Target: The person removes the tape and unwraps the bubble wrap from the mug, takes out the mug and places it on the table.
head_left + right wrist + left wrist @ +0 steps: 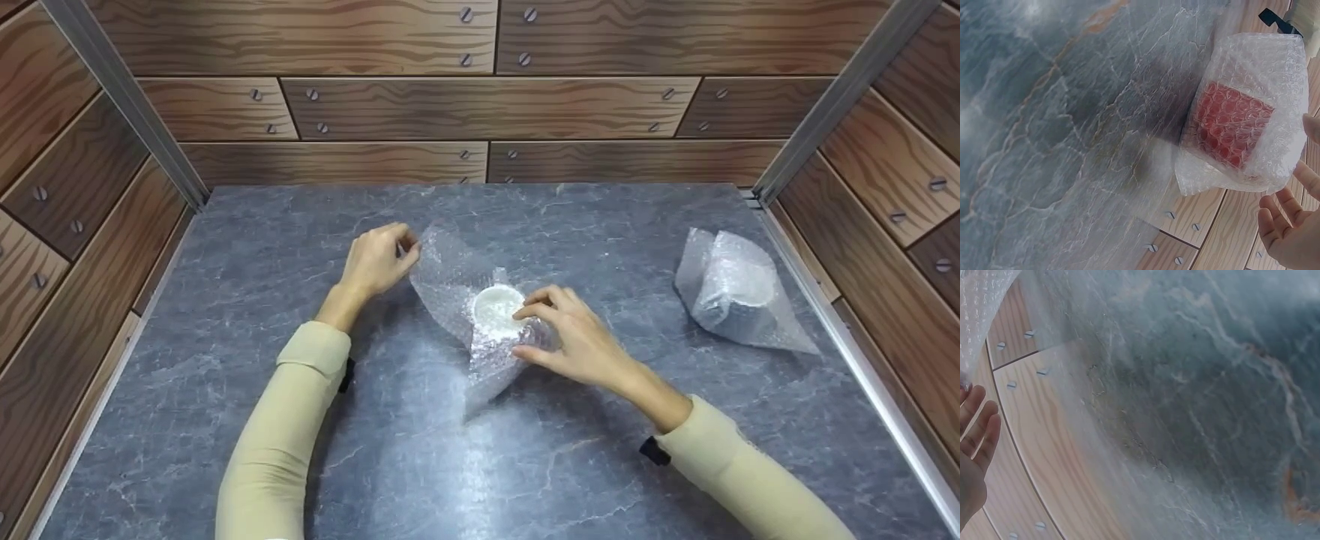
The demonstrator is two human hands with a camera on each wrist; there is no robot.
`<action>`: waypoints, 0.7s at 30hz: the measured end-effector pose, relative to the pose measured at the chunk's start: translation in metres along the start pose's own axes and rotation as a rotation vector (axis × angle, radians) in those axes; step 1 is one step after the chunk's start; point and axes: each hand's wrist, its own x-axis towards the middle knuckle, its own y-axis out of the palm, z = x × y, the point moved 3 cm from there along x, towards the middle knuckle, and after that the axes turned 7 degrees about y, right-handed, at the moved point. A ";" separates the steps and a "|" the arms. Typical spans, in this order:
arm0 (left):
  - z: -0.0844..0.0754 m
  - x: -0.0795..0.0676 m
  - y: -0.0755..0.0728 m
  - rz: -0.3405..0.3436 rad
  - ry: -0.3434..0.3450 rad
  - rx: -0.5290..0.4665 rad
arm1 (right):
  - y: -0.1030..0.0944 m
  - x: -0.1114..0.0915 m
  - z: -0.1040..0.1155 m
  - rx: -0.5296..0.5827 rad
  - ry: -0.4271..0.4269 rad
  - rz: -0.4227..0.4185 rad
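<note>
- One cup [495,306] with a white rim stands mouth up near the middle of the tabletop [405,465], with bubble wrap [448,277] around its side and spreading leftward.
- Left hand [377,259]: thumb and fingers close together, pinching the wrap's outer edge.
- Right hand [576,337]: fingers at the rim and thumb lower down, a narrow gap between them, holding wrap against the cup.
- A hard pull on that edge could tip the cup if the right-hand grip is light; slick plastic might also slip or spring loose.
- A second wrapped bundle [731,289] sits well apart, to the right.
- No brand or writing is readable; a red patch [1233,124] shows through the bubbles.
</note>
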 end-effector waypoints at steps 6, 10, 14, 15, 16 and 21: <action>0.002 -0.004 0.000 -0.016 -0.038 -0.037 | 0.001 0.000 0.000 -0.002 -0.008 -0.001; -0.001 -0.005 -0.002 -0.040 -0.036 -0.049 | 0.001 0.000 0.000 -0.002 -0.011 -0.001; -0.010 -0.004 -0.007 -0.051 -0.014 -0.064 | 0.001 0.001 0.000 -0.005 -0.013 -0.001; -0.012 -0.004 -0.009 -0.050 -0.005 -0.065 | 0.001 0.001 0.000 -0.007 -0.013 -0.002; -0.015 -0.004 -0.010 -0.049 0.006 -0.062 | 0.001 0.001 0.000 -0.009 -0.013 -0.003; -0.025 -0.004 -0.020 -0.033 0.062 -0.027 | 0.001 0.001 0.001 -0.015 -0.008 -0.004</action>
